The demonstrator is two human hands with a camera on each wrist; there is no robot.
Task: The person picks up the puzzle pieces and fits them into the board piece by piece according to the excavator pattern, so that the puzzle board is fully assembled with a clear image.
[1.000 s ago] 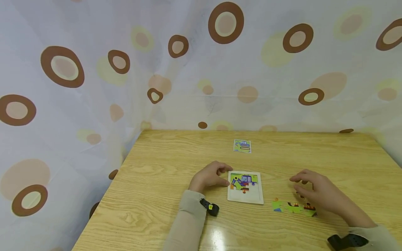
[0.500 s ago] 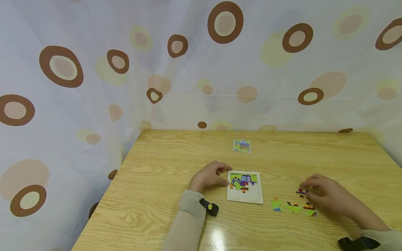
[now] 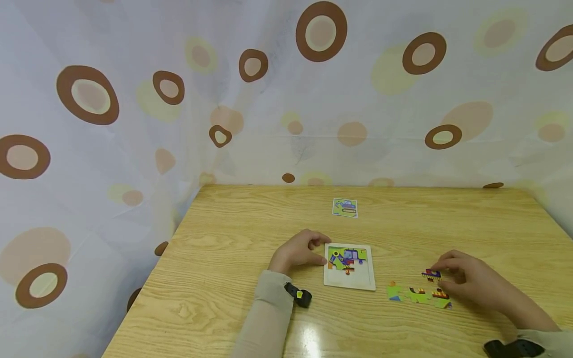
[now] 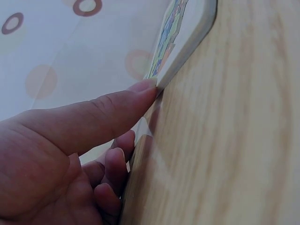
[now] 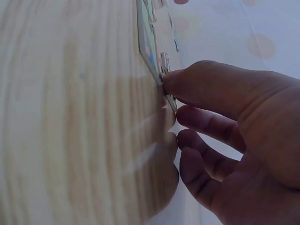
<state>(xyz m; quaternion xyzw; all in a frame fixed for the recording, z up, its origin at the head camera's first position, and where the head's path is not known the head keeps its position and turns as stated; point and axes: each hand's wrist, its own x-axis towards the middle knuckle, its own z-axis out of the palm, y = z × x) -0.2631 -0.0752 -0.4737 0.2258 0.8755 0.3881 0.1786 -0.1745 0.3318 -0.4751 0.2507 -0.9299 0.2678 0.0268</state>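
Observation:
My left hand is at the left side of a white puzzle tray, the thumb straight against its edge and the forefinger near the upper left corner. In the left wrist view, the other fingers curl loosely beside the tray. A partly assembled digger picture fills the tray's upper part. To the right, my right hand pinches a purple and red puzzle piece between thumb and forefinger, low over the table. In the right wrist view the thumb covers part of this piece.
Several loose green puzzle pieces lie between the tray and my right hand, close below the pinched piece. A small picture card of a digger lies farther back on the wooden table. A patterned curtain stands behind.
My right hand has come down and to the right onto the purple and red piece. Since half a second ago that piece has turned, its knob now pointing toward me. The left hand stays put.

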